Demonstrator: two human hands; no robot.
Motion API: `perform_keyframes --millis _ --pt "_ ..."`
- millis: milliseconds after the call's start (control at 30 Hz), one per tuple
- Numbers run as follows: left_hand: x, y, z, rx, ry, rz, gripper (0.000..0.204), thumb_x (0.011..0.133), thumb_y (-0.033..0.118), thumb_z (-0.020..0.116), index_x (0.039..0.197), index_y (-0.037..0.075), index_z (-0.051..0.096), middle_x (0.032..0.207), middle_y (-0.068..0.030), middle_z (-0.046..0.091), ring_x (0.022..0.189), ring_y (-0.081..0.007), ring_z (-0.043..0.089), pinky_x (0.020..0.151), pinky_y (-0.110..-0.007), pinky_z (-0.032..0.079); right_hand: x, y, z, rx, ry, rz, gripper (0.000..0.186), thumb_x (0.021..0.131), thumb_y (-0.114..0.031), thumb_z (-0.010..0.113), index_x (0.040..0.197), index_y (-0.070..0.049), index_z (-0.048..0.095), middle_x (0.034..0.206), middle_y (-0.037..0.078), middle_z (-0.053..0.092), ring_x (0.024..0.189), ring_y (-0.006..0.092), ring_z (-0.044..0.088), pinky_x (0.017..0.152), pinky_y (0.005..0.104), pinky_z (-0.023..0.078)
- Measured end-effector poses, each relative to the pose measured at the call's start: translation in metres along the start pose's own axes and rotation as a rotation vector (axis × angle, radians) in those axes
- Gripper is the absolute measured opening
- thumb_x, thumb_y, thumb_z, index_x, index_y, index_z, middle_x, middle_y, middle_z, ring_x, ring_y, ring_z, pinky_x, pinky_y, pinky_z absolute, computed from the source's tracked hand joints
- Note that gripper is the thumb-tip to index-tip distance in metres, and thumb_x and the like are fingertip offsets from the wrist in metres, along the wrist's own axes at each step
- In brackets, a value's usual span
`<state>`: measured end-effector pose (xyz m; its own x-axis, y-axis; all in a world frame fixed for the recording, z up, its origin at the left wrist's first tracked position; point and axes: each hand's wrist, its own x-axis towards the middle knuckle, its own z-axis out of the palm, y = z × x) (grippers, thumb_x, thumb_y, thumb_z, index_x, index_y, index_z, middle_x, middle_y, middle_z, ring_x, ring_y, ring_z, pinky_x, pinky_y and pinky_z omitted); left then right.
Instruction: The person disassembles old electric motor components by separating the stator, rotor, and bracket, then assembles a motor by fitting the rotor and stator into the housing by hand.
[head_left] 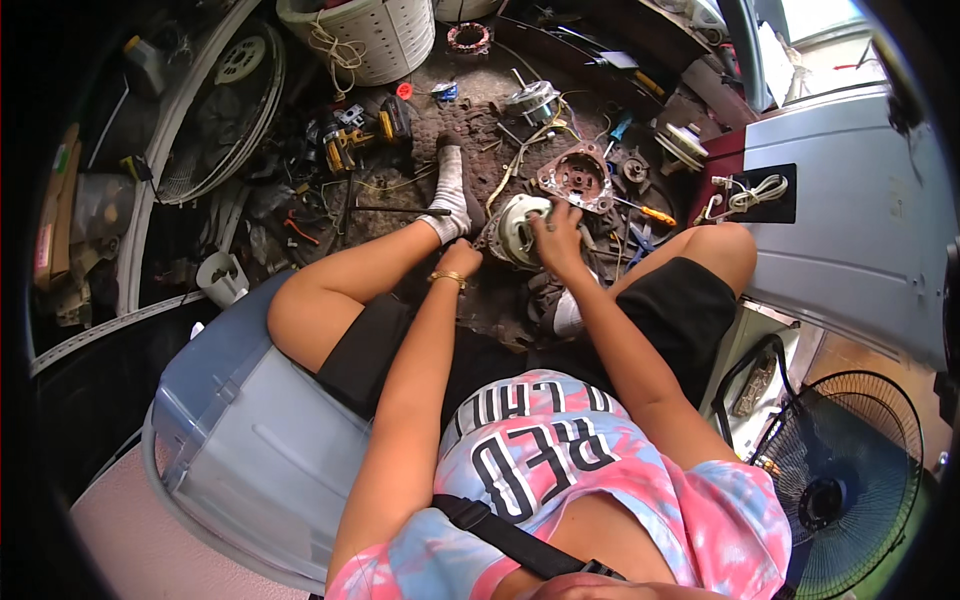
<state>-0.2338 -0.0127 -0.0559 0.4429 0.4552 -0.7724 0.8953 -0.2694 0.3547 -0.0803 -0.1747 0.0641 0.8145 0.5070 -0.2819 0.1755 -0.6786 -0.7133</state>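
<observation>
Grey-white appliance panel (845,230) stands at our right, the largest thing near us. White perforated tub (385,45) sits up ahead on the floor; black-caged fan (855,490) at lower right. Yellow-and-black drill (340,150) lies left of our sock-clad foot. Triangular metal housing (577,178) lies open just beyond the right hand. Pale round metal part (518,230) is on the ground side, between our feet: directly under the right fingers, just up and right of the left hand. Right hand (557,235) is half closed, thumb and fingers on the part's right rim, holding it. Left hand (462,260) looks curled narrow near the part's lower left; we cannot tell whether it grasps anything. Orange-handled screwdriver (655,215) lies right of the housing, apart from both hands.
</observation>
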Motion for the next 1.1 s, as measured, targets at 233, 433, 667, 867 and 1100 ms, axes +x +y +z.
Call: perform_keyframes --millis 233,433,667,867,1100 --pt "-0.119 0.089 -0.071 -1.125 -0.252 0.589 0.047 0.095 0.019 0.051 0.14 0.006 0.047 0.134 -0.0085 0.055 0.107 -0.018 0.063 0.086 -0.034 0.055 -0.039 0.021 -0.115 1.336 -0.326 0.39 0.041 0.099 -0.035 0.047 0.13 -0.009 0.057 0.118 0.01 0.065 0.102 0.0226 0.065 0.084 0.0417 0.057" --pt "-0.239 0.131 -0.086 -1.05 -0.355 0.967 0.088 0.085 0.035 0.077 0.154 0.009 0.029 0.144 -0.0114 0.047 0.121 -0.0215 0.056 0.1 -0.038 0.05 -0.089 -0.004 -0.143 1.622 -0.427 0.214 0.049 0.101 -0.041 0.041 0.131 -0.006 0.057 0.119 0.013 0.067 0.103 0.0266 0.068 0.085 0.0419 0.059" --pt "-0.281 0.151 -0.051 -0.915 -0.121 1.103 0.123 0.064 0.019 0.096 0.159 0.013 0.02 0.144 -0.0102 0.044 0.127 -0.0234 0.053 0.105 -0.04 0.048 -0.127 -0.021 -0.154 1.66 -0.402 0.392 0.064 0.098 -0.059 0.036 0.135 -0.011 0.056 0.123 0.012 0.066 0.105 0.029 0.067 0.08 0.0512 0.059" --pt "-0.301 0.16 -0.039 -0.946 -0.093 1.017 0.103 0.073 0.018 0.091 0.155 0.006 0.03 0.135 -0.0106 0.054 0.123 -0.0203 0.055 0.103 -0.035 0.048 -0.161 -0.038 -0.171 1.876 -0.623 0.634 0.06 0.096 -0.06 0.043 0.129 -0.013 0.059 0.119 0.013 0.066 0.096 0.0324 0.067 0.071 0.0505 0.058" --pt "-0.316 0.163 -0.03 -0.994 0.01 0.998 0.084 0.082 0.02 0.083 0.15 0.003 0.036 0.129 -0.0109 0.058 0.116 -0.019 0.059 0.1 -0.033 0.047 -0.174 -0.045 -0.172 1.824 -0.619 0.727 0.06 0.098 -0.059 0.04 0.128 -0.011 0.059 0.114 0.014 0.066 0.094 0.036 0.067 0.074 0.0496 0.058"
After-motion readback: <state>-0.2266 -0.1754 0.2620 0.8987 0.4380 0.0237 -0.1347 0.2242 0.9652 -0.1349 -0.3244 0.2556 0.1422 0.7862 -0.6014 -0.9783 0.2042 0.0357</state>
